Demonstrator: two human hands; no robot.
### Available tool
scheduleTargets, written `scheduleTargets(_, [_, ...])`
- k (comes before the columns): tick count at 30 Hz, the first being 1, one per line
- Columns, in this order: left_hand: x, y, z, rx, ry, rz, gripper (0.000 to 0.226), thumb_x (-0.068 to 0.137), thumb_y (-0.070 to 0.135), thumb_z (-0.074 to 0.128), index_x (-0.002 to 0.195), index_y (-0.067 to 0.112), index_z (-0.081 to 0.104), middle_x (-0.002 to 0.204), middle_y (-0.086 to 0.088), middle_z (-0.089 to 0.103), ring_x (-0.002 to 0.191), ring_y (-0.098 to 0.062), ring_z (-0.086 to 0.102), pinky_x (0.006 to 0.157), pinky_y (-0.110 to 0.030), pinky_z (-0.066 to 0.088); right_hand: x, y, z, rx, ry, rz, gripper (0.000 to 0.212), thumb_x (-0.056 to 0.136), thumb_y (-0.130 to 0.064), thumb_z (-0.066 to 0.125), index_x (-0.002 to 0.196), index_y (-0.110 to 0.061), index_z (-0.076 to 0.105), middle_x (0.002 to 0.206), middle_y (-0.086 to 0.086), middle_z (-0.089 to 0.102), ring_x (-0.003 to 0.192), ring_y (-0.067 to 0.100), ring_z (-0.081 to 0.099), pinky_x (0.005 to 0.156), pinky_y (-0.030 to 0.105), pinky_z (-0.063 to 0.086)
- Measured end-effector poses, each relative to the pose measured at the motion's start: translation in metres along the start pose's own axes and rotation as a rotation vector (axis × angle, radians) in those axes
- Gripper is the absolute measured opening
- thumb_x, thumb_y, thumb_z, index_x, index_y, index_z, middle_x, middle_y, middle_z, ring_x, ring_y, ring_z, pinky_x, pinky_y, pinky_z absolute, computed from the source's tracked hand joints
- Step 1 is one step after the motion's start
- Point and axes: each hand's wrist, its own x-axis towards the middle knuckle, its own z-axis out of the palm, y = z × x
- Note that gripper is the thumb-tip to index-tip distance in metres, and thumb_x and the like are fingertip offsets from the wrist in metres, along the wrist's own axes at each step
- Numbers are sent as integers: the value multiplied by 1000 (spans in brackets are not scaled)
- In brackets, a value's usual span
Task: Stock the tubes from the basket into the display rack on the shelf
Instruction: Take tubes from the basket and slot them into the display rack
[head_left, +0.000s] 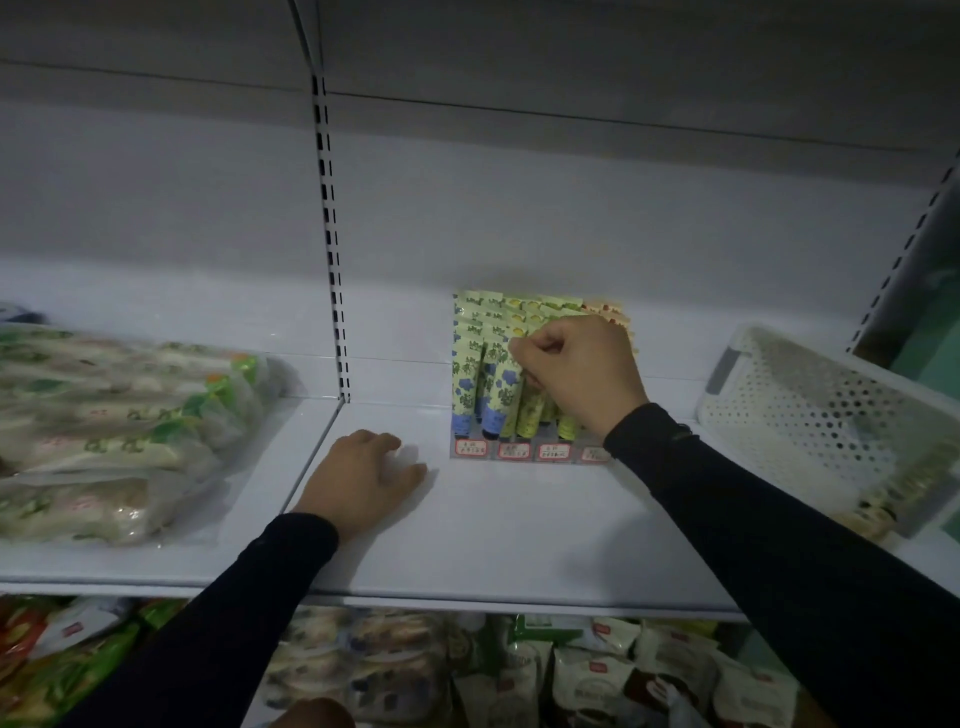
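We see the tubes (465, 387) standing upright in the display rack (519, 451) on the shelf (519, 519), caps down. Our right hand (582, 371) curls over the rack, pinching a yellow-green tube (531, 413). Our left hand (363, 480) rests palm-down, fingers relaxed, on the shelf. The basket (810, 410) sits right.

Right hand (582, 374) covers upper parts of middle green-yellow printed tubes (530, 415) in clear display rack (467, 457); grip unclear. Red-bordered price labels (553, 451) unreadable. White perforated plastic basket (810, 410) cut by right edge, contents blurred.
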Motion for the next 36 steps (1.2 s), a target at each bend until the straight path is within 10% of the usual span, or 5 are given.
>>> scheduleTargets(5, [-1,-7,7,49,-20,68,66,72,73,34,95,19,64,102,2,62,107,-21,54,94,-31,42,4,4,17,-118,37,-49,35,91,-29,64,72,0,70,69,12,69,65,18,64,57,-1,36])
scheduleTargets(11, [2,-13,13,129,-45,144,48,80,73,34,79,27,46,88,7,51,98,-19,50,87,-33,41,1,7,35,-176,56,-89,36,94,-29,59,69,-5,68,63,8,66,61,22,62,66,33,54])
scheduleTargets(36, [0,-10,12,165,-48,110,79,74,77,26,110,17,63,120,-6,60,117,-23,49,98,-33,36,7,5,44,-263,-20,-18,29,92,-21,54,76,-3,70,70,12,69,67,26,65,69,37,56])
